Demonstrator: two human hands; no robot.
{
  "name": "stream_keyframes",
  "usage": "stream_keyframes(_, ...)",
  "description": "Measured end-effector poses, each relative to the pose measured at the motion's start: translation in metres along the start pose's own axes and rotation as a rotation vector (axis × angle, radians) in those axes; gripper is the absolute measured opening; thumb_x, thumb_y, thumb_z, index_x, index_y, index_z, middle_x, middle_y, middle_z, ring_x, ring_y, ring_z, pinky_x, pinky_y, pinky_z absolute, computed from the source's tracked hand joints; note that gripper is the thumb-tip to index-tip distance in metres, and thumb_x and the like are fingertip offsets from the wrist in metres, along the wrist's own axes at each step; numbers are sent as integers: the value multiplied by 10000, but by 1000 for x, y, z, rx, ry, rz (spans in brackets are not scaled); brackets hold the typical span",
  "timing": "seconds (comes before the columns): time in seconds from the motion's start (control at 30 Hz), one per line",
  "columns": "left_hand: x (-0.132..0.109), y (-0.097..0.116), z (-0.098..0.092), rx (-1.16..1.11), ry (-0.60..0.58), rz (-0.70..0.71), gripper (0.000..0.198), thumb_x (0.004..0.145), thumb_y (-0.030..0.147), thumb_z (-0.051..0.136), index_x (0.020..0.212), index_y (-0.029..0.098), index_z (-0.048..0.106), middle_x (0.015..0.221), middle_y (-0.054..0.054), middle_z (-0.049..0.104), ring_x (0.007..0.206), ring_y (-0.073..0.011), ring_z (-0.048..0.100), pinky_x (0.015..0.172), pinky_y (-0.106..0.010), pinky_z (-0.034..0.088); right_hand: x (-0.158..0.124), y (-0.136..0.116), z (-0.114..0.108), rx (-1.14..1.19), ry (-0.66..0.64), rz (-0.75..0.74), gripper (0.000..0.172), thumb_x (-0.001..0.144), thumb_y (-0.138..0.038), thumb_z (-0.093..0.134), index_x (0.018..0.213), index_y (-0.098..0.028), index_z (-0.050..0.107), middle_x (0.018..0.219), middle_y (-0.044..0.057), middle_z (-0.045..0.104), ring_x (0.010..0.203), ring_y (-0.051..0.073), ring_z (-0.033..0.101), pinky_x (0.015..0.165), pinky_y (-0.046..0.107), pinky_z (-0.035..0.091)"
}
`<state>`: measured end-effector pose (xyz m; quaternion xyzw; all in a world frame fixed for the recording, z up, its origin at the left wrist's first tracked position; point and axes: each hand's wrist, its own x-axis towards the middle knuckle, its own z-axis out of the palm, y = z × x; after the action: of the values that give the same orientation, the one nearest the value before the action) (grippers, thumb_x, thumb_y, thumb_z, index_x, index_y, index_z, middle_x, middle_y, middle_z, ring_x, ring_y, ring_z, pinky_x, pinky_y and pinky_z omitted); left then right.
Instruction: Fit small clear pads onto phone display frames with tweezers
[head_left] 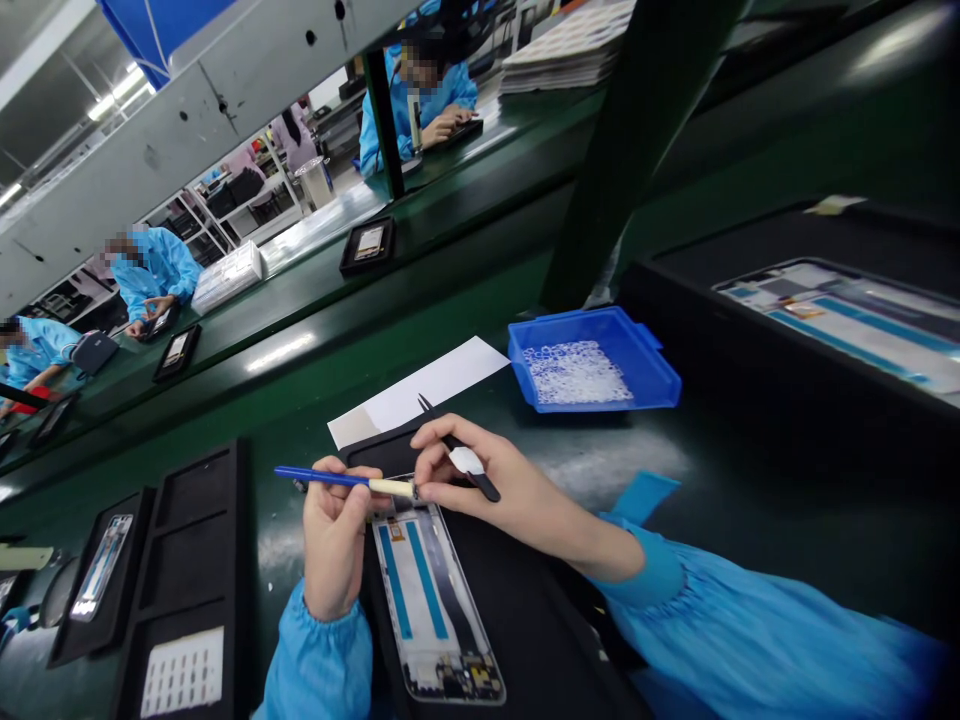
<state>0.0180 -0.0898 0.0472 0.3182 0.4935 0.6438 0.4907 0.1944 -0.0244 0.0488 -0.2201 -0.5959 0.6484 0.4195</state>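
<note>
My left hand point(335, 530) is closed around a blue pen-like stick point(324, 475) with a cream-coloured end, held level and pointing right. My right hand point(517, 485) holds black tweezers point(486, 487), their tips sticking up past the fingers. A white oval piece point(466, 460) sits on the tweezers' side. The right thumb and fingertips meet at the stick's cream end; any small part pinched there is too small to make out. Just below both hands lies an open phone housing point(431, 590) with two blue strips and a circuit board at its near end, on a black tray.
A blue bin point(600, 400) of small white rings stands ahead right, beside a white paper strip point(427, 385). On the left lie a black compartment tray point(187, 540) and another phone housing point(103, 568). A large black tray point(697, 290) is at right. Co-workers sit across the line.
</note>
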Motion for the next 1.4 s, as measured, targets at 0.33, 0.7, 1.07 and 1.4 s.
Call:
stream_keyframes(0.33,4,-5,0,-10,-13,22,515,695,349,843,1002,219,451,855,-1,717,673,-132,687,665,-263,585,2,2,-1,-14,-39,-2,293,814,-225,636,1065,-190,487,751,-27,558,685,119,525,662,265,436)
stream_keyframes(0.7,3,-7,-1,35,13,76,507,705,360,830,991,224,433,852,0,713,697,-138,687,681,-273,579,2,4,-1,-57,7,-14,299,812,-222,621,1066,-201,465,771,-27,574,675,114,503,657,257,437)
stream_keyframes(1.07,0,-9,4,60,91,126,516,702,377,828,994,233,428,864,1,721,693,-145,705,697,-268,581,0,7,6,-204,142,-128,219,821,-228,576,1011,-212,469,730,-23,586,640,124,494,638,268,429)
stream_keyframes(1.4,5,-8,5,9,156,97,522,679,362,850,984,223,449,891,-1,724,746,-122,708,716,-219,573,-6,4,-6,-276,254,-188,234,839,-252,594,1043,-215,485,750,-15,598,662,136,578,654,268,473)
